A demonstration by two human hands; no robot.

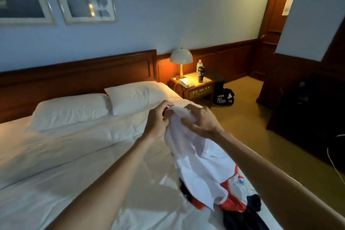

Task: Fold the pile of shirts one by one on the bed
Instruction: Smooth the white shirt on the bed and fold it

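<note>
A white shirt (197, 162) hangs in the air above the bed (65, 164), held up by its top edge. My left hand (158, 119) pinches the cloth on the left of that edge, and my right hand (201, 119) grips it on the right. The shirt's lower part drapes down onto a pile of shirts (235, 205) in red, white and dark colours near the bed's right edge. Part of the pile is hidden under the white shirt.
Two white pillows (104, 104) lie against the wooden headboard (74, 74). A nightstand (194, 87) to the right carries a lit lamp (181, 58) and bottles. A black bag (224, 97) sits on the carpet, and dark furniture (308, 114) stands at the right.
</note>
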